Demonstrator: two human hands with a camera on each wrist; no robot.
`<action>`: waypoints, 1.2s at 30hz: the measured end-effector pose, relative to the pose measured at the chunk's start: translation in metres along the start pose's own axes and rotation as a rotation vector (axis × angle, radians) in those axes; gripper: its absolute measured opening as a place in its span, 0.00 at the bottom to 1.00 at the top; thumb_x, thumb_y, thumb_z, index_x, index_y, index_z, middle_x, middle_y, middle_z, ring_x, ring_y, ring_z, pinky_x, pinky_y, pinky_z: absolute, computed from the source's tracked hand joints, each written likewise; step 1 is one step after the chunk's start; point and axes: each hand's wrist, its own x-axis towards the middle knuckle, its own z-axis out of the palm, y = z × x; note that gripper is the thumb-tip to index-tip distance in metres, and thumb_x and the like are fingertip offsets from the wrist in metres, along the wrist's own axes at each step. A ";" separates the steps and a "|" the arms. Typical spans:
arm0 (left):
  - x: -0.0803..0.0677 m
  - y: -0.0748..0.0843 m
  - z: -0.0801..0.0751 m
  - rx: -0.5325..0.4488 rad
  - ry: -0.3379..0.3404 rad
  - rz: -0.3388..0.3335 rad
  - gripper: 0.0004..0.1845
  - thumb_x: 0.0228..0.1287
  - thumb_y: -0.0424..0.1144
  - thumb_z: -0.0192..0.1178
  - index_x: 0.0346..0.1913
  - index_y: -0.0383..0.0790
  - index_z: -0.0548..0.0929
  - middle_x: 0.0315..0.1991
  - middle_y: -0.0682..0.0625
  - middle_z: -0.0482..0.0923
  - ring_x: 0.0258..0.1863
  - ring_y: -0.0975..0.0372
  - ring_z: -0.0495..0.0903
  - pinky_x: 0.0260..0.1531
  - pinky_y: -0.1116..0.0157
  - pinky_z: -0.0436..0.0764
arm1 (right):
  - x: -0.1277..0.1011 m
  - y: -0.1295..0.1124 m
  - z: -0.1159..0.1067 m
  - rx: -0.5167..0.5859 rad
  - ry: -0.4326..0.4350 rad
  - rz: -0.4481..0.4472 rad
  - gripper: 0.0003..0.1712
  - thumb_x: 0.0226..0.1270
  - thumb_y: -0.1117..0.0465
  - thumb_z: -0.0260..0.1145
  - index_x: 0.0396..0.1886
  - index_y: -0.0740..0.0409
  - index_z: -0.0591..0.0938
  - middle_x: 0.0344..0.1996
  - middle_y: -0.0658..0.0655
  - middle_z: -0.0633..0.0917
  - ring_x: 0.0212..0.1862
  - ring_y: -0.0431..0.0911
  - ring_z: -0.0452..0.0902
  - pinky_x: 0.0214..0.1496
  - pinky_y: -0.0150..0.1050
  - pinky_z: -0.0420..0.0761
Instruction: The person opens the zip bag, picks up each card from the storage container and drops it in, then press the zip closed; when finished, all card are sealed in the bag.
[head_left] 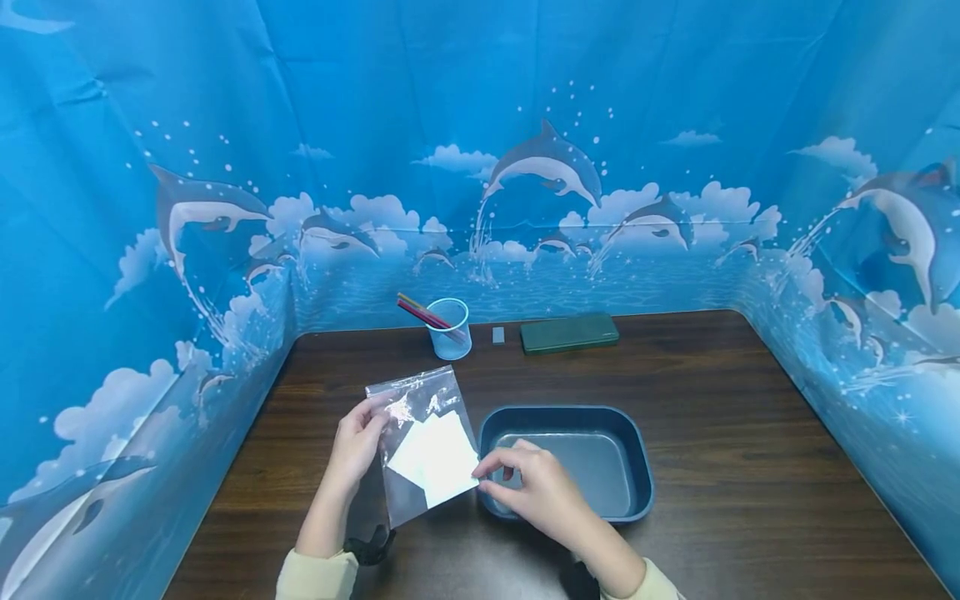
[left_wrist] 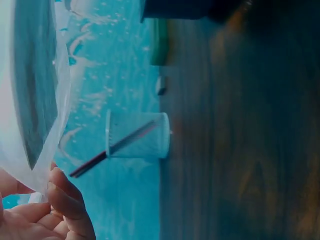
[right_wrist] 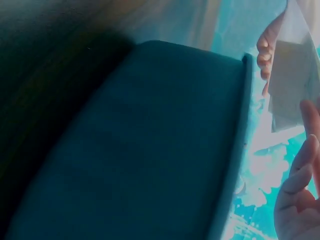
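Note:
A clear plastic bag (head_left: 408,500) with several white paper sheets (head_left: 442,458) inside is held up, tilted, over the table. My left hand (head_left: 356,446) pinches its left edge between thumb and fingers; the left wrist view shows those fingertips (left_wrist: 65,192) on the film. At the opposite edge, the thumb and forefinger of my right hand (head_left: 542,493) pinch the bag's lower right corner, close to the sheets. Just right of the bag sits a dark blue rectangular tray (head_left: 643,467), partly covered by my right hand.
Toward the back edge of the brown table (head_left: 750,433) stand a light blue mesh cup (head_left: 450,343) holding colored pencils (head_left: 420,311), a small grey-blue block (head_left: 498,335) and a green case (head_left: 570,333). A dolphin-printed curtain (head_left: 420,100) surrounds the table's back and sides.

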 end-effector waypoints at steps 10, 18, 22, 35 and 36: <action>0.012 -0.023 -0.002 0.032 -0.011 0.034 0.16 0.68 0.32 0.56 0.57 0.31 0.77 0.32 0.42 0.83 0.29 0.60 0.79 0.29 0.72 0.74 | 0.002 0.007 0.012 -0.033 0.059 -0.142 0.07 0.55 0.59 0.75 0.33 0.42 0.86 0.30 0.33 0.81 0.32 0.38 0.74 0.30 0.31 0.78; 0.022 -0.039 -0.006 0.141 -0.011 0.023 0.17 0.67 0.31 0.58 0.54 0.24 0.77 0.33 0.43 0.84 0.31 0.59 0.78 0.26 0.71 0.71 | 0.004 0.006 0.019 -0.222 -0.019 -0.160 0.07 0.53 0.56 0.77 0.29 0.39 0.86 0.34 0.34 0.77 0.38 0.33 0.67 0.33 0.23 0.72; 0.027 -0.046 -0.005 0.161 -0.037 -0.006 0.16 0.68 0.32 0.57 0.54 0.25 0.77 0.35 0.41 0.84 0.34 0.55 0.81 0.29 0.69 0.74 | 0.009 0.005 0.021 -0.327 -0.052 -0.237 0.06 0.52 0.56 0.77 0.28 0.40 0.86 0.32 0.34 0.79 0.35 0.34 0.65 0.32 0.22 0.68; 0.035 -0.056 -0.010 0.149 -0.170 -0.090 0.19 0.71 0.38 0.54 0.57 0.28 0.76 0.40 0.42 0.83 0.39 0.53 0.82 0.52 0.49 0.76 | 0.024 0.002 0.043 -0.593 -0.093 -0.426 0.08 0.47 0.56 0.78 0.20 0.41 0.84 0.19 0.36 0.74 0.28 0.34 0.59 0.29 0.25 0.55; 0.035 -0.056 -0.011 0.158 -0.187 -0.095 0.20 0.72 0.40 0.54 0.58 0.28 0.75 0.41 0.42 0.83 0.40 0.53 0.82 0.52 0.49 0.75 | 0.024 0.003 0.045 -0.604 -0.102 -0.428 0.08 0.47 0.56 0.78 0.20 0.40 0.84 0.19 0.36 0.74 0.28 0.34 0.59 0.29 0.25 0.55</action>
